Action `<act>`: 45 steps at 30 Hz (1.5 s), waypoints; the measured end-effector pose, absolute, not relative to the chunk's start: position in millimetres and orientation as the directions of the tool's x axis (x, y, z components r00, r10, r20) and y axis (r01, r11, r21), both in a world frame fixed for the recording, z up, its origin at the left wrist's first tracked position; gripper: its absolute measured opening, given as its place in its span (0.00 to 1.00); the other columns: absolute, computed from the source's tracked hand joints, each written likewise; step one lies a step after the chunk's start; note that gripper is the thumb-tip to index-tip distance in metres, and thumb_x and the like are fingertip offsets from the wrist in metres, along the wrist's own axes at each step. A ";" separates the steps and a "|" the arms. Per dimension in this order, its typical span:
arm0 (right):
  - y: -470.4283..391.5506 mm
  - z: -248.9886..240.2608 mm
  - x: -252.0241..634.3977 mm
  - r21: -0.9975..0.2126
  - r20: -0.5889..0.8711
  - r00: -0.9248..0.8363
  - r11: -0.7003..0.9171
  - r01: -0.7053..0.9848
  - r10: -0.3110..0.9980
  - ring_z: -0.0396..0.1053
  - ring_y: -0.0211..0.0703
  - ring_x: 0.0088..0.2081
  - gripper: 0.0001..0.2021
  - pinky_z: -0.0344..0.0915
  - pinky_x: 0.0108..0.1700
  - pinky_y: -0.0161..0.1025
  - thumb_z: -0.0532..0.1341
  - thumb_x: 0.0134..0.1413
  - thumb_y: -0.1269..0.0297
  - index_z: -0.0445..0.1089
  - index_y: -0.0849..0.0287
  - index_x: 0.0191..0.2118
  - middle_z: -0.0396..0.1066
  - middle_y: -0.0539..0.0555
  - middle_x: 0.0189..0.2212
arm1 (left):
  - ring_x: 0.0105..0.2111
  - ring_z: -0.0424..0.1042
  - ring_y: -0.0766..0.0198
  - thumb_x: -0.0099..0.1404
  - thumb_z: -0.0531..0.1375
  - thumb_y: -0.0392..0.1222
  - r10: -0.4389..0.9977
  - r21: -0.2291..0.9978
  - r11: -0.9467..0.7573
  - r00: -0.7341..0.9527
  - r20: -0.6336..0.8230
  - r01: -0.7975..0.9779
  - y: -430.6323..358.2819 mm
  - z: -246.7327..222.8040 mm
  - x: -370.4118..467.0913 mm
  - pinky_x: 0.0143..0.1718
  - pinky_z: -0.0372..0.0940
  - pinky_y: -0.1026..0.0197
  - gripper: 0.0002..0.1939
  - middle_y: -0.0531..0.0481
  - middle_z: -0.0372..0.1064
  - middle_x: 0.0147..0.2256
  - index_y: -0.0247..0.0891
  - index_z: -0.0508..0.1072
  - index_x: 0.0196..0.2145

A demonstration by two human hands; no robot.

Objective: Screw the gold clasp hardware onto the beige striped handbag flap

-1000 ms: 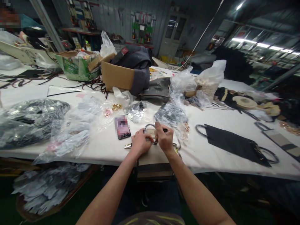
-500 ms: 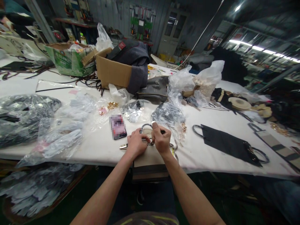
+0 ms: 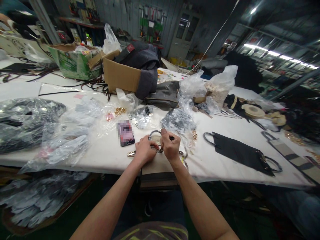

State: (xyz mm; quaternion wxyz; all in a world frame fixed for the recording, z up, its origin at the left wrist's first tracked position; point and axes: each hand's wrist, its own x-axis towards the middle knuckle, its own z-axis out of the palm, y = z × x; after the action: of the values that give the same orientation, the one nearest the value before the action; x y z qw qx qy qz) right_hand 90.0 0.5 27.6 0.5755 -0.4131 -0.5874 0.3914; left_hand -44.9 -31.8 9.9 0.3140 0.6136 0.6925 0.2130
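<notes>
A beige and dark handbag piece (image 3: 160, 166) lies at the table's front edge, its lower part hanging over it. My left hand (image 3: 146, 149) presses on it with bent fingers, gripping near the base of its dark round handle (image 3: 155, 132). Close beside it, my right hand (image 3: 170, 145) is closed in a fist, thumb up, around a small tool with a dark handle (image 3: 172, 138). The tool's tip is hidden between the hands. Metal-ended pieces, one a strap end (image 3: 131, 153), stick out on both sides of the bag.
A phone (image 3: 127, 135) lies left of my hands. Behind are plastic bags of parts (image 3: 178, 120), gold fittings (image 3: 120, 111) and a cardboard box (image 3: 121, 75). To the right lies a black bag panel with handles (image 3: 240, 153). A carton of wrapped pieces (image 3: 47, 200) stands below left.
The view has shifted slightly. Both hands keep almost the same position and grip on the bag, and the other things stay where they were.
</notes>
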 end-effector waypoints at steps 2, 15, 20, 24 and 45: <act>0.8 26.0 90.1 -0.935 0.351 0.006 0.350 0.047 0.936 0.52 0.36 0.20 0.35 0.48 0.25 0.42 0.67 0.73 0.37 0.58 0.53 0.21 0.55 0.46 0.16 | 0.76 0.63 0.43 0.66 0.68 0.39 0.982 0.677 0.162 -0.053 -0.179 0.718 -31.4 10.2 -44.8 0.77 0.55 0.36 0.12 0.46 0.64 0.77 0.52 0.91 0.42; 1.4 28.0 90.0 -0.937 0.347 0.012 0.347 0.041 0.938 0.53 0.37 0.21 0.35 0.49 0.25 0.42 0.68 0.71 0.36 0.58 0.53 0.21 0.56 0.46 0.16 | 0.75 0.64 0.40 0.68 0.67 0.42 0.987 0.659 0.141 -0.051 -0.155 0.739 -33.0 12.8 -43.1 0.75 0.59 0.34 0.10 0.48 0.66 0.75 0.53 0.90 0.41; 2.3 28.8 89.6 -0.940 0.340 -0.005 0.340 0.008 0.941 0.52 0.37 0.20 0.35 0.48 0.24 0.41 0.68 0.71 0.36 0.58 0.52 0.21 0.54 0.46 0.16 | 0.75 0.64 0.40 0.67 0.67 0.42 0.986 0.638 0.142 -0.049 -0.161 0.757 -31.3 12.0 -44.0 0.74 0.60 0.34 0.10 0.48 0.65 0.75 0.54 0.90 0.42; 2.1 29.5 89.5 -0.937 0.346 -0.011 0.346 0.040 0.938 0.52 0.36 0.21 0.35 0.49 0.25 0.41 0.66 0.72 0.35 0.58 0.53 0.21 0.55 0.46 0.16 | 0.72 0.67 0.40 0.68 0.66 0.43 0.986 0.619 0.129 -0.034 -0.164 0.774 -30.4 14.5 -43.6 0.73 0.63 0.35 0.11 0.48 0.68 0.73 0.54 0.90 0.43; 13.7 29.3 96.9 -0.964 0.259 0.028 0.260 -0.047 0.965 0.51 0.35 0.17 0.35 0.49 0.21 0.41 0.65 0.72 0.33 0.53 0.50 0.22 0.51 0.44 0.16 | 0.72 0.66 0.36 0.68 0.65 0.42 0.986 0.605 0.137 -0.048 -0.161 0.784 -27.4 9.4 -42.8 0.73 0.62 0.32 0.12 0.50 0.68 0.73 0.53 0.90 0.42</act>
State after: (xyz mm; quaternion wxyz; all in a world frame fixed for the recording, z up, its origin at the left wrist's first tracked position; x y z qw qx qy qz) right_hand 96.9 13.7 29.3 0.5789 -0.4229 -0.5431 0.4371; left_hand -42.8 -27.4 9.4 0.2783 0.6314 0.7008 0.1811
